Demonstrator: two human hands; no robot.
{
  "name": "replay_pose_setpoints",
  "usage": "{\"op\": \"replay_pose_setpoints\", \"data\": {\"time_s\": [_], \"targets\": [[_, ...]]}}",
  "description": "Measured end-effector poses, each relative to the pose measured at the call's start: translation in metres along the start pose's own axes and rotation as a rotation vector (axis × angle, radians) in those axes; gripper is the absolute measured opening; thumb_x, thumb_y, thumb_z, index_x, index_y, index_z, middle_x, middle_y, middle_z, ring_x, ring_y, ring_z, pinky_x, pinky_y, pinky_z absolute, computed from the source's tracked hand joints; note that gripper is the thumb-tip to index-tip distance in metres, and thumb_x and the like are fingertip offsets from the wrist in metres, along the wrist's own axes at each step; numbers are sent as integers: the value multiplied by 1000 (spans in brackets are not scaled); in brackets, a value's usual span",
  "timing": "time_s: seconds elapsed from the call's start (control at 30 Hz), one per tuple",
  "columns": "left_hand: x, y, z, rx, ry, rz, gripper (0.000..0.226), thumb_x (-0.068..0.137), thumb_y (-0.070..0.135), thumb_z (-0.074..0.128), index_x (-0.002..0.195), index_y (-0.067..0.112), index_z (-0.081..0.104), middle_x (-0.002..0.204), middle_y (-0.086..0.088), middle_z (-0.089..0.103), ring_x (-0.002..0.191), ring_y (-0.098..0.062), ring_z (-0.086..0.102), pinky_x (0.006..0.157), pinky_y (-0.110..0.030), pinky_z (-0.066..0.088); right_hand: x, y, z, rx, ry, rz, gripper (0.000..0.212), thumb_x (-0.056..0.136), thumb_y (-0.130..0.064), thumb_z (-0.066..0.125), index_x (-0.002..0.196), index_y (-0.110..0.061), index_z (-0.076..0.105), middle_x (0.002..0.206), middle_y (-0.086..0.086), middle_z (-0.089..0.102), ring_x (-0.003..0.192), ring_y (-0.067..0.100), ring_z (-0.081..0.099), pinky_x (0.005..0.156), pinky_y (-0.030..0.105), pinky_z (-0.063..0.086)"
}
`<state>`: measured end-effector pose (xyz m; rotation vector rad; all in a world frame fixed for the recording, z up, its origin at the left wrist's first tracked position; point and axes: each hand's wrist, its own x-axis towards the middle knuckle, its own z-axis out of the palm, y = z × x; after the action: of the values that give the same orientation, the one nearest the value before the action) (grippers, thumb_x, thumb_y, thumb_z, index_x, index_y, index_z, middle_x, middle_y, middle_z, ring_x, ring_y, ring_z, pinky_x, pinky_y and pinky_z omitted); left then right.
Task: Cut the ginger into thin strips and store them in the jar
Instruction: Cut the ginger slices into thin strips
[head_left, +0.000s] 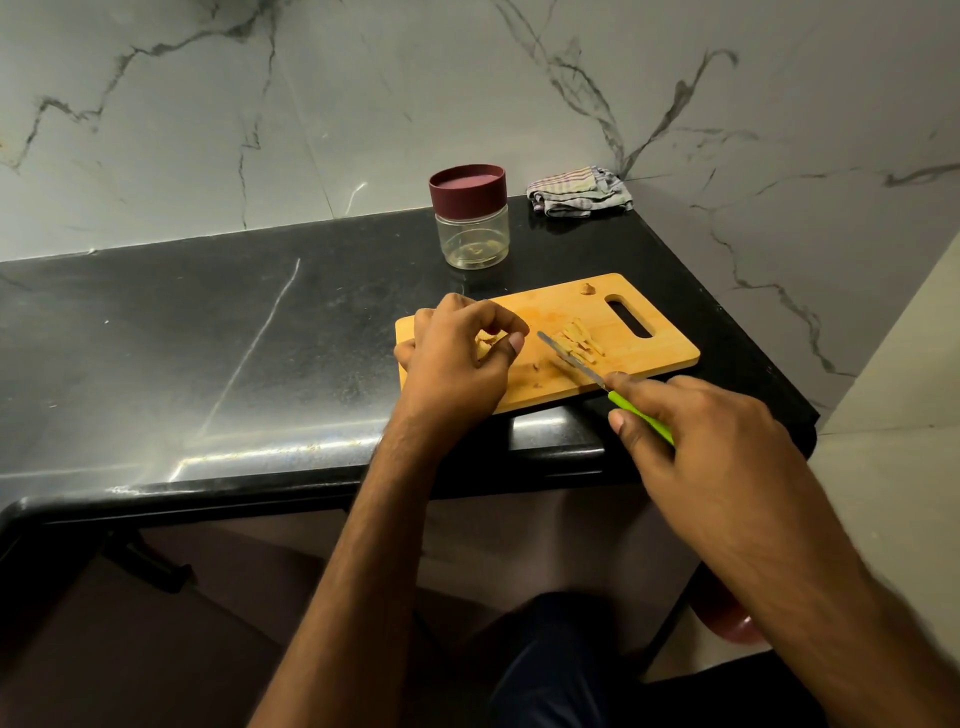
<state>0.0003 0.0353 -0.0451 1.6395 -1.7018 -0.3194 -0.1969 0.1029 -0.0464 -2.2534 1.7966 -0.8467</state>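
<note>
Now the left hand (460, 358) curls its fingers round a small ginger piece (487, 340) on the one wooden cutting board (670, 349). Beside it, the right hand (696, 441) grips one green-handled knife (597, 378), blade touching the ginger strips (579, 340). One lidded jar (471, 218) stands behind.

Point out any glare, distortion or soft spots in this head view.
Head view: bright glare streaks on the glossy black stone countertop near its front edge; wide-angle bending curves that edge; dim, warm lighting; the left hand hides most of its ginger piece; pale ginger strips on the wooden cutting board look soft.
</note>
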Motion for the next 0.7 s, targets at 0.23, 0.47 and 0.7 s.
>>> {"op": "replay_pose_setpoints", "data": {"time_s": [0.23, 0.47, 0.7], "targets": [[-5, 0, -3, -49, 27, 91, 8, 92, 43, 68, 99, 43, 70, 118, 16, 48, 121, -9, 35, 104, -45, 23, -1, -5, 2, -2, -14, -16, 41, 97, -40, 45, 137, -38, 48, 97, -11, 58, 84, 5, 49, 63, 21, 39], [-6, 0, 1, 188, -121, 247, 17, 94, 54, 58, 100, 48, 73, 134, 15, 41, 129, -13, 23, 93, -34, 11, 1, -7, 3, -71, -51, 1, 41, 97, -42, 45, 138, -39, 45, 95, -12, 51, 83, 5, 45, 56, 17, 31], [-5, 0, 1, 131, -110, 242, 21, 101, 43, 53, 109, 50, 71, 135, 16, 43, 130, -11, 23, 88, -29, 10, -2, -4, 1, -26, -46, -6, 42, 96, -42, 45, 137, -39, 47, 100, -12, 55, 85, 4, 47, 64, 21, 38]]}}
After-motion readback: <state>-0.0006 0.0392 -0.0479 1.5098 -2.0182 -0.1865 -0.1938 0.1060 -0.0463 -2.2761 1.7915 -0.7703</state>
